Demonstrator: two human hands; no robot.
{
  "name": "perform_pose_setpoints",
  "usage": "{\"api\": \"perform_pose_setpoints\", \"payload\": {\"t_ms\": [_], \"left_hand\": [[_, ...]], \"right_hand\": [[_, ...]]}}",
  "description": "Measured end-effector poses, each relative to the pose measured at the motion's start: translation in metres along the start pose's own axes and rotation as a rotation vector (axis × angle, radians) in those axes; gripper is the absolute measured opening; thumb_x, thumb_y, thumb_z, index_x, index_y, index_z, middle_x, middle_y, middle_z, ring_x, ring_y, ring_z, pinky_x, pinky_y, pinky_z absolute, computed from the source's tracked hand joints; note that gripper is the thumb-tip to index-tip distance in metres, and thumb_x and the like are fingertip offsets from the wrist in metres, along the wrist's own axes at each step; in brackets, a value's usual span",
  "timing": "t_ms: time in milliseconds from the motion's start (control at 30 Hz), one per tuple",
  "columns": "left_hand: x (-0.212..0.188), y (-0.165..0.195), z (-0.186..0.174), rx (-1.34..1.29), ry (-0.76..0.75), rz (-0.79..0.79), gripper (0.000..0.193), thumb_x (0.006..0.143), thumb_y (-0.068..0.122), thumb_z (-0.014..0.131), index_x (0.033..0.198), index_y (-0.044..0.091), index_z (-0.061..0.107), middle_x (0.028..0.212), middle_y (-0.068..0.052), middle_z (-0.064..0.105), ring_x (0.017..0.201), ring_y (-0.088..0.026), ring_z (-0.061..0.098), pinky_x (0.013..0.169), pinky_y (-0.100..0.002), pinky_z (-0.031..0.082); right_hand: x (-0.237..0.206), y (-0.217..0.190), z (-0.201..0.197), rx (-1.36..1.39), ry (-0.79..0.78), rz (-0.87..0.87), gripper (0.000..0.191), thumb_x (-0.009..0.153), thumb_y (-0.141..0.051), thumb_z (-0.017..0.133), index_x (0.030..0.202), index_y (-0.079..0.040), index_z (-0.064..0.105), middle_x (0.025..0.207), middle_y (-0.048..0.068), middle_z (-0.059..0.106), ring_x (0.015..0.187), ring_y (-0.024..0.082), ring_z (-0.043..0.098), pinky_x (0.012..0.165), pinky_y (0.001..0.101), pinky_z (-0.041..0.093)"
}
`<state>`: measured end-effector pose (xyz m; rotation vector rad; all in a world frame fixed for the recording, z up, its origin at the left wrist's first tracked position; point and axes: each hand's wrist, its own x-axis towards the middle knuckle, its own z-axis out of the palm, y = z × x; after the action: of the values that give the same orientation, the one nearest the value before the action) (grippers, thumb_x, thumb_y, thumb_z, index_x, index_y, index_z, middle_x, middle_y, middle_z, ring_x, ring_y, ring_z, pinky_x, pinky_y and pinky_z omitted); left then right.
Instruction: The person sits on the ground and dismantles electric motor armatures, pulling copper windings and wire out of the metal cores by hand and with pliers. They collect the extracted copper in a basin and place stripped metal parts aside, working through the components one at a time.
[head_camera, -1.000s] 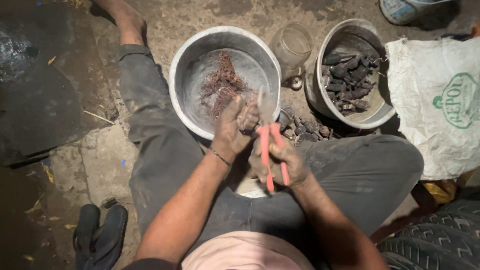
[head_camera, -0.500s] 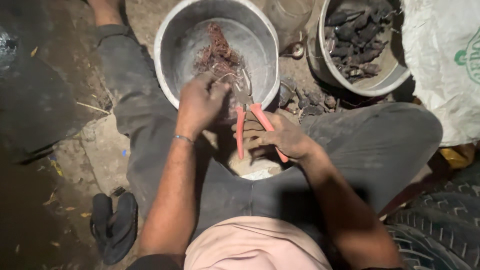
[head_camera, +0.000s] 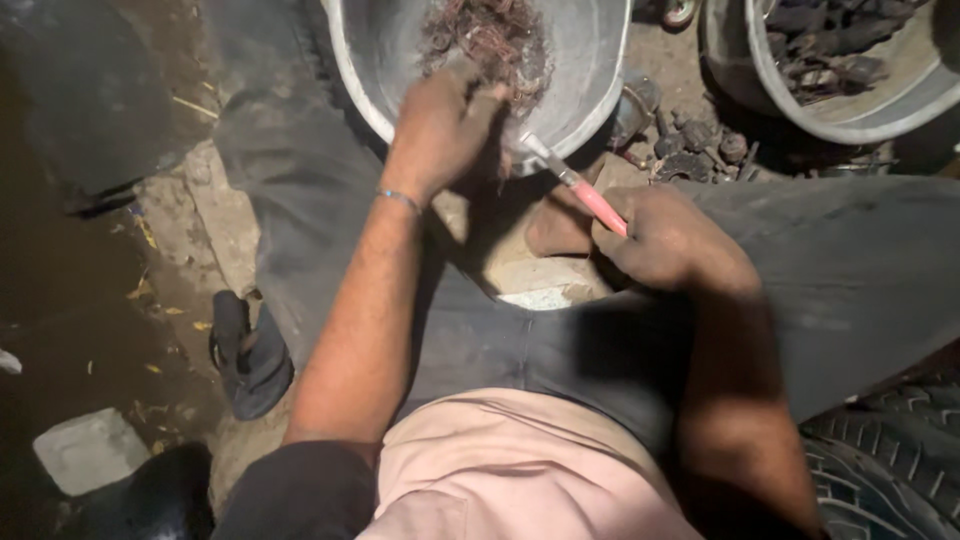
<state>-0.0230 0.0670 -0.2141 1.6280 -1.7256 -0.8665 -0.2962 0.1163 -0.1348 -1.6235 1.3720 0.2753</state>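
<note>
Head view, person seated on ground, legs spread. L hand (head_camera: 440, 130) reaches over the near rim of the metal basin (head_camera: 590, 75), fingers bunched and curled down at the edge of a tangle of reddish-brown wire scrap (head_camera: 485, 35); whether it actually pinches a strand can't be told, since the fingertips are hidden behind the knuckles. The scrap lies just beyond the L hand, heaped in the basin bottom. Judged handling: thin, springy coils, light per piece, snagged together, so a pull likely lifts a clump, not one strand; cut ends prob. sharp; best taken at a loose loop on the heap's near edge w/ a pinch grip. R hand (head_camera: 670, 245) sits nearer the body, to the right of the L hand, closed in a fist round the pink handles of pliers (head_camera: 585, 195); the metal nose points up-left toward the basin rim, ending just beside the L hand. Pliers: rigid, grips non-slip. Beyond the R hand, small dark metal parts (head_camera: 690, 145) lie on the ground; farther right, a second basin (head_camera: 850, 110) holds dark lumps. Left of the L forearm, a sandal (head_camera: 245, 355); a tyre (head_camera: 880, 470) is below the R arm.
</note>
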Motion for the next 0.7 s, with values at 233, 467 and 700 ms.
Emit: {"api": "perform_pose_setpoints", "payload": {"t_ms": [233, 467, 700], "left_hand": [[0.011, -0.026, -0.02, 0.108, 0.181, 0.036, 0.033, 0.097, 0.029, 0.074, 0.091, -0.003, 0.069, 0.086, -0.028, 0.067, 0.085, -0.05, 0.064, 0.074, -0.055, 0.05], [-0.001, -0.013, -0.026, 0.115, -0.036, -0.008, 0.039, 0.093, 0.033, 0.077, 0.086, -0.004, 0.068, 0.083, -0.027, 0.067, 0.08, -0.048, 0.064, 0.071, -0.052, 0.05], [-0.011, -0.01, -0.027, 0.09, 0.021, 0.095, 0.036, 0.094, 0.036, 0.076, 0.089, 0.001, 0.073, 0.081, -0.023, 0.069, 0.077, -0.045, 0.064, 0.069, -0.053, 0.049]], "right_hand": [[0.033, 0.014, 0.029, -0.259, -0.182, -0.131, 0.027, 0.074, -0.031, 0.074, 0.088, -0.007, 0.075, 0.082, 0.02, 0.073, 0.076, 0.035, 0.07, 0.072, 0.0459, 0.054], [0.074, -0.002, 0.117, -0.518, -0.155, -0.163, 0.023, 0.079, -0.018, 0.07, 0.091, 0.0, 0.078, 0.09, 0.023, 0.074, 0.082, 0.038, 0.071, 0.074, 0.0494, 0.054], [0.052, -0.032, 0.078, -0.23, 0.115, -0.263, 0.018, 0.087, -0.019, 0.069, 0.081, -0.003, 0.075, 0.081, 0.023, 0.07, 0.077, 0.042, 0.067, 0.069, 0.052, 0.051]]}}
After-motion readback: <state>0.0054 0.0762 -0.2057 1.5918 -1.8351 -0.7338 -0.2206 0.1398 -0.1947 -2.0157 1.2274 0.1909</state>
